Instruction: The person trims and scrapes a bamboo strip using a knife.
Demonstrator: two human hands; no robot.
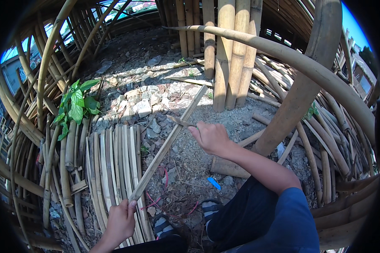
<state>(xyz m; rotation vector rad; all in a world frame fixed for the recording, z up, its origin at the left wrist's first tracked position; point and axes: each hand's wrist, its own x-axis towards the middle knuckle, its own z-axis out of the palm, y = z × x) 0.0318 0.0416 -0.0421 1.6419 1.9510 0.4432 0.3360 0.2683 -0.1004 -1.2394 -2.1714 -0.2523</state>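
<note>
A long split bamboo strip (162,152) slants up and away from me, its far end raised over the ground. Around its lower end my left hand (121,220) is closed. My right hand (211,137) is closed on the handle of a knife (180,122), most of the handle hidden by the fingers. The knife's blade lies across the strip in its upper half, touching or nearly touching it. Beside my left hand, several split bamboo strips (114,164) lie side by side in a bundle, pointing away from me.
Thick upright bamboo poles (226,59) stand ahead. A curved pole (278,44) arches over the right side, crossing a leaning pole (297,101). A bamboo piece (228,167) lies near my knee. Further out are a blue scrap (214,183), a leafy plant (77,103) and stacked bamboo.
</note>
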